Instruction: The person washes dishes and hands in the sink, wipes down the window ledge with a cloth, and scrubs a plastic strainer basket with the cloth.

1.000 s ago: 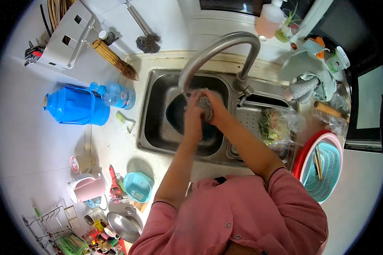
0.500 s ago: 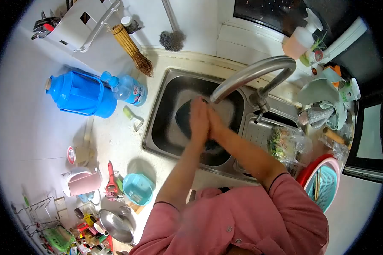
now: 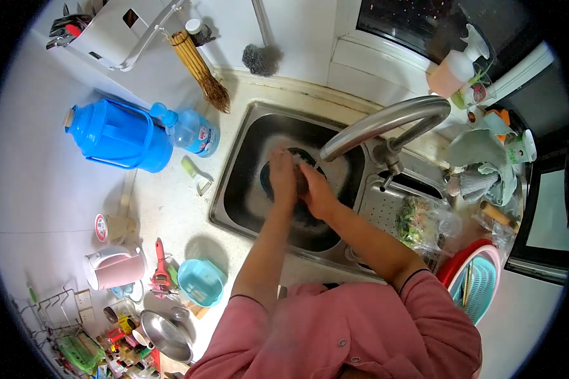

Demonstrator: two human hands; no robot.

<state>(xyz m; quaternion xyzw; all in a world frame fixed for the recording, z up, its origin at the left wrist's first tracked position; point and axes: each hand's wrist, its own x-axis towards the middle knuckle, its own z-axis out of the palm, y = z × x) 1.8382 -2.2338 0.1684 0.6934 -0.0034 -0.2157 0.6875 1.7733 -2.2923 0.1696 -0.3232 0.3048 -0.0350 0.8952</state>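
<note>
Both my hands are over the sink basin, below and left of the faucet spout. My left hand points away from me with its fingers smeared by motion. Close against its right side, my right hand has its fingers bent inward. A brownish, dark patch shows between the palms; whether it is a small object or shadow I cannot make out. Under the hands lies a dark round shape on the basin floor, partly hidden by them. The curved metal faucet reaches over the basin from the right.
A blue thermos, a clear blue bottle and a peeler are on the left counter. Nearer me sits a turquoise tub. Bagged greens lie on the drainboard; nested baskets stand at the right.
My hands, earlier pressed together with fingers near the spout, are now slightly parted and lower in the view. The right fingers have bent inward. The camera view has shifted a little.
</note>
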